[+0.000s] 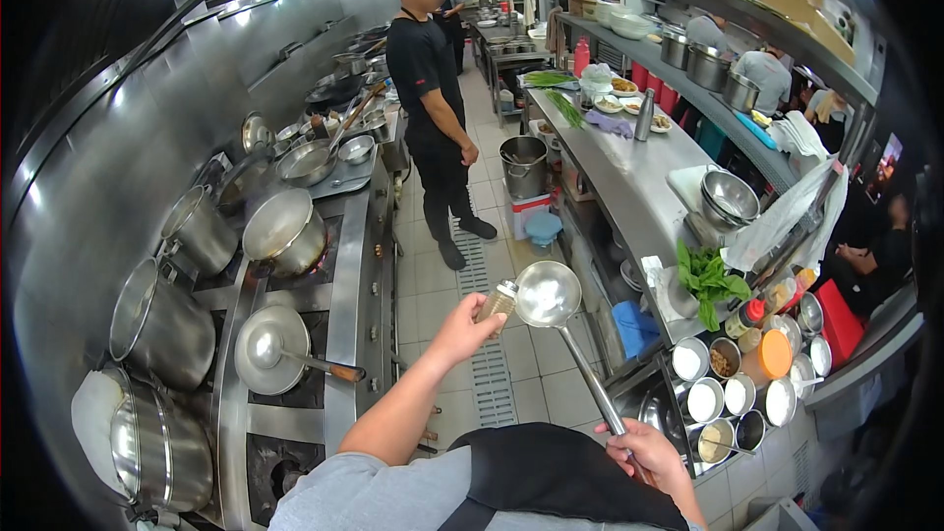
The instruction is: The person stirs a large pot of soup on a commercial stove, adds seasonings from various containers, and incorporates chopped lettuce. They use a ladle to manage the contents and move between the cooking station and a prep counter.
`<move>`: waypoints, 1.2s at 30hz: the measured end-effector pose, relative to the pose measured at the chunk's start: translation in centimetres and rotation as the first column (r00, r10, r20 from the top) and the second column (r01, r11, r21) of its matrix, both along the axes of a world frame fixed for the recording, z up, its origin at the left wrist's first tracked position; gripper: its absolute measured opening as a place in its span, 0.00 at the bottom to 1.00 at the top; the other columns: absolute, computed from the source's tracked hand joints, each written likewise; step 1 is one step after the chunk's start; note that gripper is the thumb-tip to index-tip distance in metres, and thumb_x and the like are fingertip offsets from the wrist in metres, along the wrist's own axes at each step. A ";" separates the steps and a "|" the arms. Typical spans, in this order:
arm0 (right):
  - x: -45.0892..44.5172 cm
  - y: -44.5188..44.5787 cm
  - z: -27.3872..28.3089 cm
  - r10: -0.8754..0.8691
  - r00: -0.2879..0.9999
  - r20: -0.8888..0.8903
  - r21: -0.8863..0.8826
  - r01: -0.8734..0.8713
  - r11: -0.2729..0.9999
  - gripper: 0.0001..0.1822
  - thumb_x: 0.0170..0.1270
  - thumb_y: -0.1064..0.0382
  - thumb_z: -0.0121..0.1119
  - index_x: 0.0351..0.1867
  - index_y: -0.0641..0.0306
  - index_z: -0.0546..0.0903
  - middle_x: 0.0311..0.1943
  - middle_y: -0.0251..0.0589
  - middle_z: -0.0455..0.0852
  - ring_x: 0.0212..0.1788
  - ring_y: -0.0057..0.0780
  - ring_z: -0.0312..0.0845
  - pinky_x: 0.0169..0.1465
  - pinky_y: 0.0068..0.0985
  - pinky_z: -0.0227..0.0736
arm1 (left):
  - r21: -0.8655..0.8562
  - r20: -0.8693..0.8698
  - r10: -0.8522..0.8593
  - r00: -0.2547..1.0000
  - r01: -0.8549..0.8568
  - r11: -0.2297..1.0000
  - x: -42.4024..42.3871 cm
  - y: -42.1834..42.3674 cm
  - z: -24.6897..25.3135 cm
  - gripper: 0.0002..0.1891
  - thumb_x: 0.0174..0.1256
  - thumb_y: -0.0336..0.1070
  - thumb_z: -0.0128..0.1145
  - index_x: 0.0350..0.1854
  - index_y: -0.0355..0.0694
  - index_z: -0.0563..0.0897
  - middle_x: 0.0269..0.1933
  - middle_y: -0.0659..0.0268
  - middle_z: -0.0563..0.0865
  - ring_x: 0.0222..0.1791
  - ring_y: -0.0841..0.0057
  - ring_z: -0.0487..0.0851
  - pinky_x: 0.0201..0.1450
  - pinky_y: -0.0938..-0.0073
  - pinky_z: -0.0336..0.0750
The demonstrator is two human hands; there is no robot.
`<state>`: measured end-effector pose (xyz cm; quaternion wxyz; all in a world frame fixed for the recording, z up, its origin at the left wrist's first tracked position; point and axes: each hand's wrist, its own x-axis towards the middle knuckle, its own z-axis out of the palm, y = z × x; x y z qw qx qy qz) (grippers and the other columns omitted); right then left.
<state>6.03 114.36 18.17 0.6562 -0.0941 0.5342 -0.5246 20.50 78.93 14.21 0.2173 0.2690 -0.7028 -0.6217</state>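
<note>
My left hand (466, 330) grips a small ribbed glass shaker jar (498, 304) with a light metal-looking cap, tilted towards the ladle. Beside its cap is the round bowl of a large steel ladle (549, 293), held out over the aisle floor. From the bowl a long metal handle runs down to a wooden end, where my right hand (640, 451) is closed around it. Whether anything lies in the shiny bowl, I cannot tell. It is also unclear whether jar and bowl touch.
On the left, a stove (287, 420) carries a steel pot (280, 230) over a lit burner and a wok (271, 350) with another ladle. A person (428, 88) stands in the aisle ahead. Seasoning containers (706, 400) and leafy greens (706, 282) flank the steel counter (627, 177) at right.
</note>
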 end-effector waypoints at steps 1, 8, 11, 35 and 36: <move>0.1 -0.1 0.2 -0.004 1.000 -0.001 0.003 0.004 1.000 0.16 0.69 0.71 0.49 0.57 0.68 0.74 0.20 0.32 0.70 0.15 0.22 0.65 0.20 0.20 0.61 | -0.004 -0.005 -0.006 1.000 0.006 1.000 -0.1 -0.1 0.0 0.17 0.69 0.38 0.64 0.51 0.33 0.74 0.43 0.62 0.86 0.37 0.80 0.83 0.42 0.75 0.79; 0.2 0.3 -0.3 -0.042 0.999 0.012 0.020 0.042 0.999 0.17 0.68 0.71 0.49 0.57 0.67 0.74 0.20 0.32 0.70 0.15 0.22 0.66 0.20 0.20 0.60 | -0.026 0.003 -0.056 0.998 0.056 0.998 -0.8 0.0 -0.2 0.16 0.68 0.38 0.65 0.50 0.34 0.77 0.41 0.64 0.86 0.38 0.81 0.83 0.42 0.75 0.78; 0.2 0.5 -0.2 -0.048 0.999 0.008 0.025 0.048 0.999 0.17 0.68 0.71 0.49 0.57 0.67 0.74 0.20 0.32 0.70 0.15 0.22 0.66 0.20 0.20 0.60 | -0.029 0.019 -0.065 0.998 0.066 0.997 -0.9 0.2 -0.5 0.17 0.68 0.39 0.65 0.51 0.34 0.78 0.41 0.65 0.86 0.38 0.81 0.83 0.43 0.75 0.78; -0.2 1.7 -0.7 -0.015 1.000 0.010 0.002 0.015 1.000 0.16 0.68 0.71 0.50 0.56 0.68 0.75 0.21 0.32 0.71 0.15 0.22 0.66 0.20 0.21 0.62 | -0.003 0.039 -0.056 0.998 0.056 0.998 -1.0 1.5 -0.7 0.16 0.68 0.39 0.66 0.50 0.34 0.78 0.40 0.64 0.86 0.37 0.80 0.84 0.43 0.75 0.79; -0.1 1.7 -0.6 -0.015 1.000 0.007 0.011 0.015 1.000 0.16 0.68 0.71 0.50 0.56 0.68 0.75 0.21 0.32 0.71 0.15 0.22 0.66 0.20 0.21 0.62 | -0.010 0.042 -0.052 0.998 0.052 0.999 -1.0 1.6 -0.6 0.16 0.68 0.38 0.66 0.50 0.34 0.78 0.40 0.64 0.86 0.37 0.80 0.84 0.43 0.75 0.79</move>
